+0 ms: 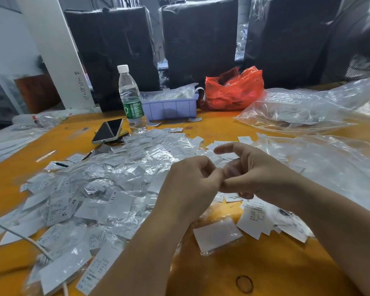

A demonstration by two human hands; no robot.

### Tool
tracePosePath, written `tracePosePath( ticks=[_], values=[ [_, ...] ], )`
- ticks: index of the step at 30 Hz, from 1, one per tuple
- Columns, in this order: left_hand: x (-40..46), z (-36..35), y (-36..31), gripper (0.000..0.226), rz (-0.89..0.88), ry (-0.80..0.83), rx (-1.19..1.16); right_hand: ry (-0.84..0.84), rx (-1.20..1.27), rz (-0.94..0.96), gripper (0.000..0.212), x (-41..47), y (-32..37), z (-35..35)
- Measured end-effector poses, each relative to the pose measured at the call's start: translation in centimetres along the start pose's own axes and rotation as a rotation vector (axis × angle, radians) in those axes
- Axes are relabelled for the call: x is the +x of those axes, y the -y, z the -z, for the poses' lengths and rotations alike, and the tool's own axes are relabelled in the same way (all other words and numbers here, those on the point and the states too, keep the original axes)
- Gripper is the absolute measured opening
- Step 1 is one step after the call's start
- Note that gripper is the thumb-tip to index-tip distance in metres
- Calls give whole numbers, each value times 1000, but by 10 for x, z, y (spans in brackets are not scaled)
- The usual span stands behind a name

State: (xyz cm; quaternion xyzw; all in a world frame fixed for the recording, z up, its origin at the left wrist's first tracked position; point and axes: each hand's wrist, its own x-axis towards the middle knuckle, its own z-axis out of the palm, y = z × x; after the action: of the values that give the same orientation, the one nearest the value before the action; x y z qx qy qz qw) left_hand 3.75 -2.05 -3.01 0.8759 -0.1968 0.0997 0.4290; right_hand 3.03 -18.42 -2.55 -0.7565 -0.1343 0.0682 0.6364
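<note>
Small clear bag [231,170]: I see it held between the two hands, above the middle of the table; it is blurred and I cannot tell what is inside.
Left hand [190,182]: fingers curled, the thumb and fingertips pinch the left edge of the small clear bag.
Right hand [261,174]: touching the left hand; the index finger points straight to the left and the other fingers curl on the small clear bag.
Bagged label [217,235]: lies alone on the table, just near of the hands.
Loose labels [256,218]: a small heap under the right wrist.
Pile of bagged labels [107,189]: spreads wide on the left, from near to far; some show S, XS, XL.
Table [222,272]: orange top.
Phone [108,131]: far left of the pile, its screen is dark.
Water bottle [131,103]: upright, just beside the phone.
Blue bin [169,107]: right of the bottle, at the far edge.
Red bag [233,90]: right of the bin.
Large clear bags [297,112]: far right.
</note>
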Motion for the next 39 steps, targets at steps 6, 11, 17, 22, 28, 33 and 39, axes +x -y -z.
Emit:
tracePosePath(
  ticks=[6,11,17,22,28,33,39],
  values=[
    [2,4,0,19,68,-27,-195,-148,52,8,57,1,3,4],
    [4,5,0,15,172,63,-349,-315,257,23,46,3,4,8],
    [6,6,0,14,182,79,-472,-241,241,-21,31,3,3,7],
    [6,7,0,16,125,56,-483,-113,260,-82,13,2,5,5],
    [6,7,1,17,121,42,-439,-44,241,-139,10,0,6,4],
    [6,6,2,20,147,15,-492,-121,275,-126,12,1,6,4],
    [6,4,1,24,161,-14,-521,-209,386,-110,16,2,6,5]
  ],
)
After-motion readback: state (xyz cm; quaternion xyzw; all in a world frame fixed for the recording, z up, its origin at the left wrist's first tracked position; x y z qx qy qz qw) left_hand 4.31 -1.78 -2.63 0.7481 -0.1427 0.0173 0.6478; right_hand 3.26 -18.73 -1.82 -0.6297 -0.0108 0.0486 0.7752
